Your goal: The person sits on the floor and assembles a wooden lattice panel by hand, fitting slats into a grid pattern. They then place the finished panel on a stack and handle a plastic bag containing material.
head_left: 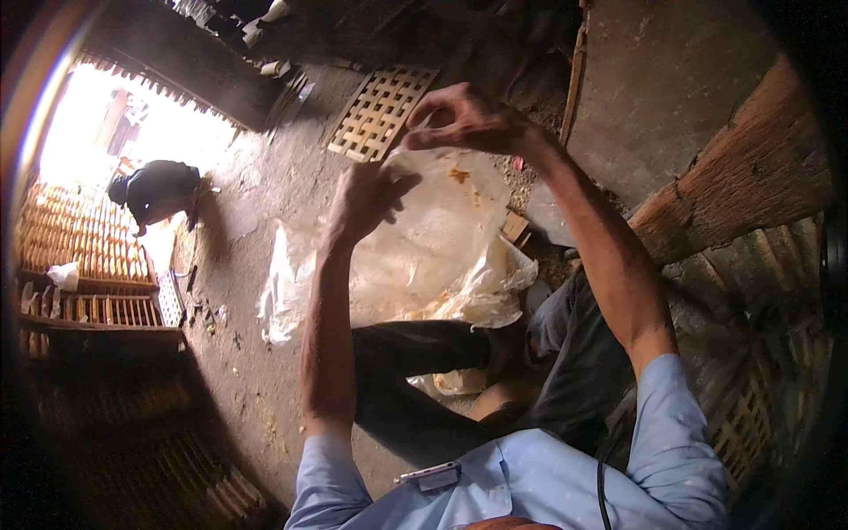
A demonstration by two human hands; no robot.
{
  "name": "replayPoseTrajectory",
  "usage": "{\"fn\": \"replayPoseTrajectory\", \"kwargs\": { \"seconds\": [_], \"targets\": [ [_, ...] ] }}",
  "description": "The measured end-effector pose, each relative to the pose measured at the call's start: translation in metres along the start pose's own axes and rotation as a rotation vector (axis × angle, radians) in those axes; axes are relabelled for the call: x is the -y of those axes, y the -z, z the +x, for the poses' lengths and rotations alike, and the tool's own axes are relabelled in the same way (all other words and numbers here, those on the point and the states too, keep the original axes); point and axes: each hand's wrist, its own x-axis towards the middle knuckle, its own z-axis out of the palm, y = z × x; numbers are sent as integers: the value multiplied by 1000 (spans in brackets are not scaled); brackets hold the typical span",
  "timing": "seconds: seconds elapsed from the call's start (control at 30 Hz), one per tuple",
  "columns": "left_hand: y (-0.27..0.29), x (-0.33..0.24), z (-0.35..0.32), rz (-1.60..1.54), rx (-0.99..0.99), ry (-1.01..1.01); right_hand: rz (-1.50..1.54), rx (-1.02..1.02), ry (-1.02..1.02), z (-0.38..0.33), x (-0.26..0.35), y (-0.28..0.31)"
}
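A large, cloudy see-through plastic sheet (424,243) hangs and spreads in front of me, crumpled and whitish along its lower edges, with rusty-brown stains near its upper right. Whether it is a bag or a single layer I cannot tell. My left hand (364,199) grips its upper left side with bent fingers. At the top edge, my right hand (473,124) curls its fingers and thumb into a loop, their tips pinched together at the plastic's upper corner. Both arms are raised, and the sheet droops toward my bent legs (415,353).
A woven bamboo panel (382,113) lies on the floor beyond my hands. Slatted bamboo (84,234) stands at the left, near a bright doorway where a person in dark clothing (163,193) crouches. A thick wooden beam (733,168) slants on the right. A wooden block (514,228) sits beside the sheet.
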Motion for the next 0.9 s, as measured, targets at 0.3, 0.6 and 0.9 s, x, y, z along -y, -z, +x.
{"fn": "replayPoseTrajectory", "kwargs": {
  "seconds": [0.3,0.6,0.9],
  "targets": [
    [32,11,-9,-277,-116,-268,86,-55,10,-15,-33,15],
    [16,1,-6,-344,-183,-279,42,-65,5,-10,-5,10],
    [10,9,-2,-249,-335,-546,70,203,-266,-8,15,-10]
  ]
}}
